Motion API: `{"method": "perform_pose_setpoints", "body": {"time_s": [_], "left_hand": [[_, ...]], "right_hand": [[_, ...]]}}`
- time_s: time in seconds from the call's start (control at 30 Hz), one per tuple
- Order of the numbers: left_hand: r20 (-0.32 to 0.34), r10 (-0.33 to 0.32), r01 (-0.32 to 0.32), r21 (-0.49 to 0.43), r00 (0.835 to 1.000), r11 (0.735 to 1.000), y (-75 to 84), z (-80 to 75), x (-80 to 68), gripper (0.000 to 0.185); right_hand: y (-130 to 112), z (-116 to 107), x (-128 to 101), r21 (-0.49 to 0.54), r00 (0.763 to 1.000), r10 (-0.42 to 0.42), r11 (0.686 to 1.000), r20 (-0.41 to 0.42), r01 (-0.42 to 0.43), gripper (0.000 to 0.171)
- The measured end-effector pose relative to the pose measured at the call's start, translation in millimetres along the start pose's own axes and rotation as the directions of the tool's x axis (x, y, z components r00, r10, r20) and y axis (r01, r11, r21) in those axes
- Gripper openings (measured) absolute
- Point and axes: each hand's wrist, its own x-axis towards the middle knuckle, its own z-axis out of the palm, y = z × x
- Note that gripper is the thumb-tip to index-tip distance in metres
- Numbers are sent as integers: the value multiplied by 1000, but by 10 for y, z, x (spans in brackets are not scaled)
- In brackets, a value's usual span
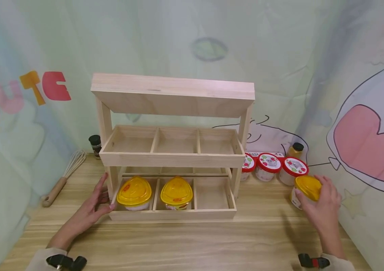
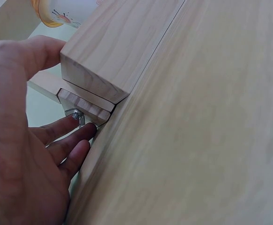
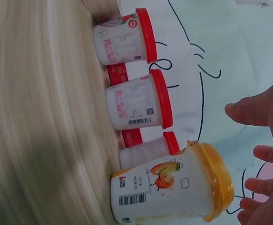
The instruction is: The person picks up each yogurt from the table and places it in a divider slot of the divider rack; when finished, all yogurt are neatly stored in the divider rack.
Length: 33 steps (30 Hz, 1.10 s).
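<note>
A two-tier wooden rack (image 1: 175, 160) with divided trays stands in the middle of the table. My left hand (image 1: 92, 205) holds its lower left corner; in the left wrist view the thumb touches the wood block (image 2: 103, 51) and bent fingers lie near a wing nut (image 2: 76, 114). Two yellow-lidded cups, one left (image 1: 134, 192) and one centre (image 1: 176, 192), sit in the lower tray. On the right, my right hand (image 1: 322, 205) reaches over another yellow-lidded cup (image 3: 169, 187). In the right wrist view its thumb and fingers are spread, apart from the lid.
Red-lidded cups (image 1: 293, 169) stand in a row right of the rack, with a black-capped jar (image 1: 295, 149) behind. At the left are a whisk (image 1: 64, 178) and a black-capped bottle (image 1: 95, 145). A printed curtain (image 1: 178, 45) hangs around the table.
</note>
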Motion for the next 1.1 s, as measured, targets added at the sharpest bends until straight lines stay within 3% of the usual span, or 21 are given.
{"method": "perform_pose_setpoints", "body": {"time_s": [0.6, 0.9, 1.1], "left_hand": [[3, -9, 9, 9, 1000, 1000, -12, -6, 17, 112], [-6, 30, -30, -11, 1000, 999, -7, 10, 13, 114], [-11, 20, -20, 0, 1000, 1000, -14, 14, 2, 114]], "right_hand": [[274, 60, 132, -43, 988, 115, 993, 105, -111, 73], [393, 192, 52, 29, 997, 71, 997, 24, -72, 65], [391, 254, 40, 49, 997, 78, 996, -14, -78, 64]]}}
